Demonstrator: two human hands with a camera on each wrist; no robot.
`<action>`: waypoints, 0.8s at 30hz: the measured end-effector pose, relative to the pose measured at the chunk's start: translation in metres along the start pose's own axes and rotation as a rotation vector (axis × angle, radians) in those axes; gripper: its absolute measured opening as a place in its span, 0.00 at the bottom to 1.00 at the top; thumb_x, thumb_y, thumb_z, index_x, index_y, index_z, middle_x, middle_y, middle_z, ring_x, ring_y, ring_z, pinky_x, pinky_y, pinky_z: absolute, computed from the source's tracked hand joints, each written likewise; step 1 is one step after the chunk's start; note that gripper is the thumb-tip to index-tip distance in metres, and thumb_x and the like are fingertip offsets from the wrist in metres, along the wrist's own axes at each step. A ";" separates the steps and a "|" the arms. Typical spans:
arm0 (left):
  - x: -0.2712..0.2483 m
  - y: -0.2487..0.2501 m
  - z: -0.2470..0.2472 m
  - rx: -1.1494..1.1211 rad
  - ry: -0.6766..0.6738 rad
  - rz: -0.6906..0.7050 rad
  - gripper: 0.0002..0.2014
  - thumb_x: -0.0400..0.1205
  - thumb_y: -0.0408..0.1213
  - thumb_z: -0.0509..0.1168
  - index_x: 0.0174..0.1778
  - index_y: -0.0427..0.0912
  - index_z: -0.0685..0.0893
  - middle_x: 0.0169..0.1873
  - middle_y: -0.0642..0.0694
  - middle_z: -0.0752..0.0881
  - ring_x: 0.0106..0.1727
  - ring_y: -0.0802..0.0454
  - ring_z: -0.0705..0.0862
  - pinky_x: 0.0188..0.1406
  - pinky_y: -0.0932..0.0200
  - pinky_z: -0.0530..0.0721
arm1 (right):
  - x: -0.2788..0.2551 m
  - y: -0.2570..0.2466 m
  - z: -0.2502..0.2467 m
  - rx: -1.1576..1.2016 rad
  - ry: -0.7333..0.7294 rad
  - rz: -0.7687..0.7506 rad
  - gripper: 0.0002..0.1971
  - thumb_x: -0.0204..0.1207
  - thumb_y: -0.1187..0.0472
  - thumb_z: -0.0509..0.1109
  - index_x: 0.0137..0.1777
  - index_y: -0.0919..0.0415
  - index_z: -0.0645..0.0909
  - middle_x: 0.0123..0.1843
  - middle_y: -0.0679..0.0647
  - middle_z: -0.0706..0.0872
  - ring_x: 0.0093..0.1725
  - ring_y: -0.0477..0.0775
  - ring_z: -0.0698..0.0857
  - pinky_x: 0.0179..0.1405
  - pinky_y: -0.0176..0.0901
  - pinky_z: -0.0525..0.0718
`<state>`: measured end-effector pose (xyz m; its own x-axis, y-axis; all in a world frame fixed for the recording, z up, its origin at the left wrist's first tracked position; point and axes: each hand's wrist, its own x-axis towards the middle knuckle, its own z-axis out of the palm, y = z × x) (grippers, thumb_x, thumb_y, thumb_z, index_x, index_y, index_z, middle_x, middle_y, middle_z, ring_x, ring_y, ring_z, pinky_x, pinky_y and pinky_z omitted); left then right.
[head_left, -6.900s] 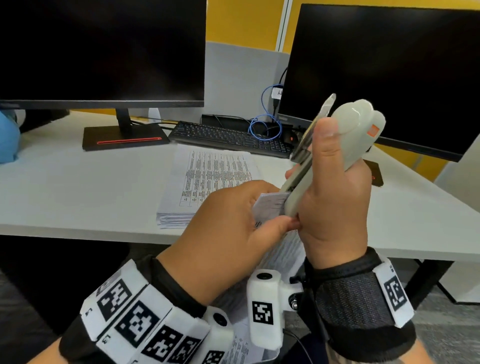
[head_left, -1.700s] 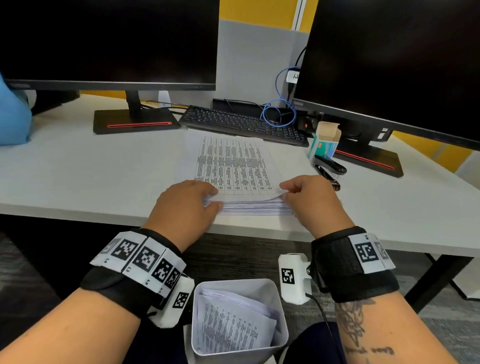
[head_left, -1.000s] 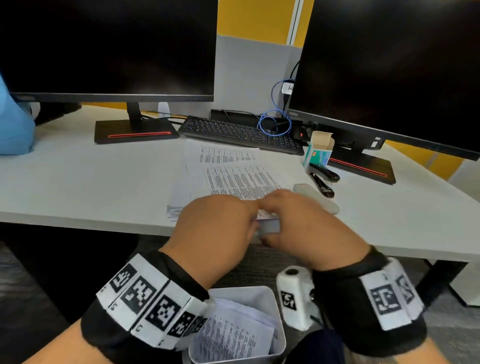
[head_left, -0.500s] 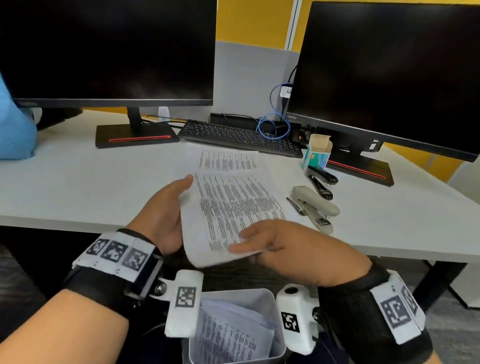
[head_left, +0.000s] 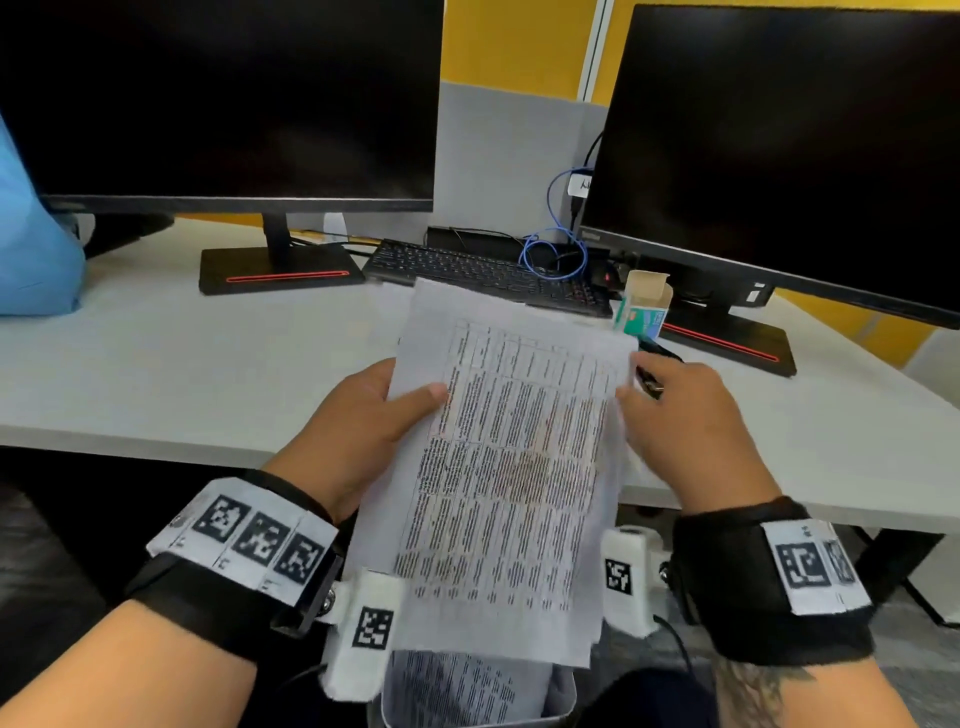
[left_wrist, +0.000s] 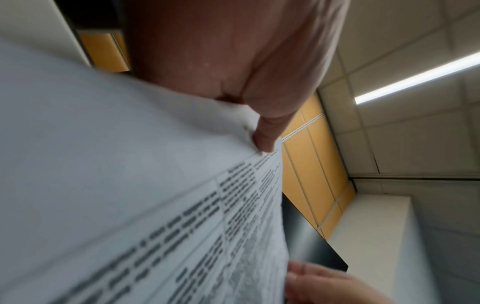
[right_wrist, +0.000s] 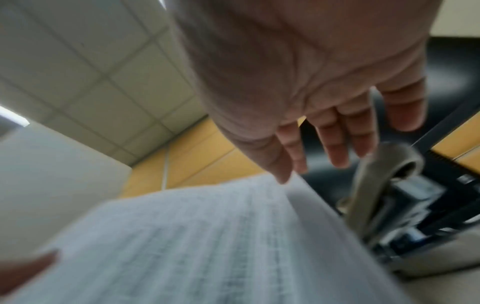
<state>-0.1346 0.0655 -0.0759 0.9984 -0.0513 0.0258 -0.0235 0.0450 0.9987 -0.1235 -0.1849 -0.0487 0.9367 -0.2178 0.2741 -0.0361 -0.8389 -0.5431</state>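
A set of printed sheets (head_left: 509, 467) with table text is held up over the desk edge. My left hand (head_left: 363, 421) grips its left edge, thumb (left_wrist: 265, 133) on the printed face and fingers hidden behind. My right hand (head_left: 685, 415) is at the sheets' right edge with its fingers (right_wrist: 337, 144) straight, holding nothing. In the right wrist view a grey stapler (right_wrist: 384, 185) lies on the desk just beyond those fingers; in the head view my right hand hides it.
A staple box (head_left: 641, 306) and a black tool (head_left: 649, 364) sit by the right monitor's stand (head_left: 727, 343). A keyboard (head_left: 467, 270) lies behind the sheets. A grey bin (head_left: 563, 696) with papers is below the desk edge. A blue object (head_left: 31, 249) is far left.
My right hand has let go of the sheets' lower edge and moved right and forward over the stapler. My left hand has lifted the sheets and tilted them more upright.
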 end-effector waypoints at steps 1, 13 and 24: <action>-0.001 0.000 0.001 0.024 0.007 0.011 0.11 0.84 0.38 0.66 0.61 0.42 0.84 0.51 0.41 0.92 0.52 0.40 0.91 0.58 0.36 0.86 | 0.008 0.007 0.003 -0.073 -0.028 0.050 0.20 0.80 0.52 0.61 0.72 0.48 0.77 0.68 0.59 0.82 0.63 0.61 0.81 0.59 0.49 0.80; -0.007 0.008 0.000 0.232 0.076 0.142 0.08 0.86 0.38 0.63 0.55 0.47 0.87 0.44 0.49 0.93 0.43 0.51 0.92 0.44 0.52 0.89 | 0.033 0.022 0.015 -0.152 -0.114 0.283 0.09 0.81 0.54 0.65 0.48 0.60 0.74 0.46 0.58 0.77 0.45 0.60 0.76 0.46 0.46 0.73; -0.008 0.016 0.007 0.432 0.033 0.200 0.07 0.85 0.40 0.64 0.47 0.48 0.88 0.39 0.52 0.92 0.38 0.59 0.90 0.35 0.67 0.85 | 0.014 -0.002 -0.013 1.014 0.255 0.073 0.19 0.77 0.52 0.72 0.66 0.53 0.75 0.60 0.54 0.83 0.60 0.59 0.84 0.47 0.51 0.86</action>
<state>-0.1433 0.0599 -0.0595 0.9731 -0.0522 0.2245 -0.2277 -0.3689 0.9011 -0.1149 -0.1928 -0.0340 0.8385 -0.4488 0.3090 0.3297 -0.0337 -0.9435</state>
